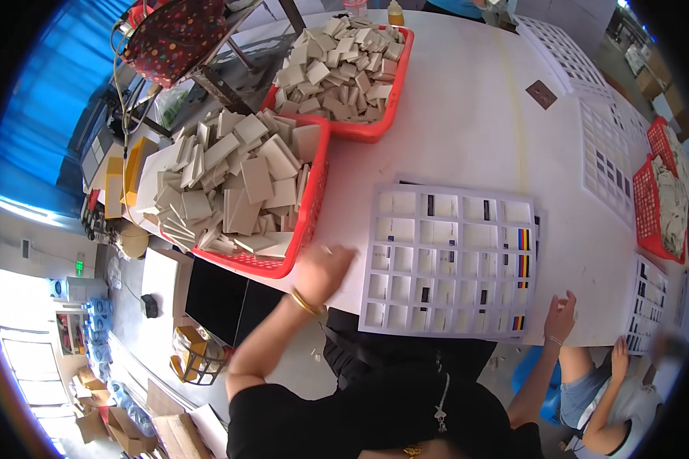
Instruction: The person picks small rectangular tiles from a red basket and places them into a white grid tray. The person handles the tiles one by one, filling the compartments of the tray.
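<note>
My left hand is curled closed beside the near red basket, with a gold bangle on its wrist. Whatever its fingers may hold is hidden. Flat off-white tiles are heaped in that basket. To the right of this hand a white gridded board lies at the table's near edge, on top of another board. Dark labels and a few coloured stripes show in its cells. My right hand rests at the table edge, right of the board, fingers loosely bent and apart, holding nothing visible.
A second red basket of tiles stands behind the first. More gridded boards and red baskets line the right side of the white table. A small dark card lies there. A co-worker's hand is at lower right.
</note>
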A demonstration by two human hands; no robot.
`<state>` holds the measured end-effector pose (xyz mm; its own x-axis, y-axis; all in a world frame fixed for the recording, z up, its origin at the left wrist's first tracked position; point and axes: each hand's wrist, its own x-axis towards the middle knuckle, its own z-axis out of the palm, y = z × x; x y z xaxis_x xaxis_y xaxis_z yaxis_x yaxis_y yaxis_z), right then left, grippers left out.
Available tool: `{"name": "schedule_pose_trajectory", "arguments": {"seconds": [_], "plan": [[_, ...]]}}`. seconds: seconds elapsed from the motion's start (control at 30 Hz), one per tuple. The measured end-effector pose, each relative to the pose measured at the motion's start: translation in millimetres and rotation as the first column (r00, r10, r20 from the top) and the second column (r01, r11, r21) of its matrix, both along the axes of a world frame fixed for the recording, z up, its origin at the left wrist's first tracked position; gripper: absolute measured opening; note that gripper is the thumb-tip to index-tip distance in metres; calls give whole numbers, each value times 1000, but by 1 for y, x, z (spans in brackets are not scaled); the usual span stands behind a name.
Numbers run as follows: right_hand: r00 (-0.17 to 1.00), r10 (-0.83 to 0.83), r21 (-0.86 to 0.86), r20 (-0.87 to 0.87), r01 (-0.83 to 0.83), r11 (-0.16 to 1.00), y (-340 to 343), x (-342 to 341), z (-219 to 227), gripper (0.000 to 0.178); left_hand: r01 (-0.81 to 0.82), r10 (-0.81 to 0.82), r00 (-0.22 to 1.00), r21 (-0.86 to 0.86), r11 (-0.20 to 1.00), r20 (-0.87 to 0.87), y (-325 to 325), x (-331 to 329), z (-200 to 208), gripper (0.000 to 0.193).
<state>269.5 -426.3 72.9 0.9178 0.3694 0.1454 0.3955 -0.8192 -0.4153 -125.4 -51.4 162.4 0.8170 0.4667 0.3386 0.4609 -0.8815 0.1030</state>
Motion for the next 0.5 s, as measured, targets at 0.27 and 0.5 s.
{"name": "schedule_pose_trajectory", "arguments": {"seconds": [0.27, 0.5], "plan": [[983, 171, 273, -65, -147, 951, 43, -18, 16, 34, -36, 236, 909, 501, 865, -343, 206, -4, 65, 36], [959, 283, 215, -8, -275, 937, 49, -29, 29, 32, -149, 229, 924, 264, 953, -305, 190, 9, 118, 25]]}}
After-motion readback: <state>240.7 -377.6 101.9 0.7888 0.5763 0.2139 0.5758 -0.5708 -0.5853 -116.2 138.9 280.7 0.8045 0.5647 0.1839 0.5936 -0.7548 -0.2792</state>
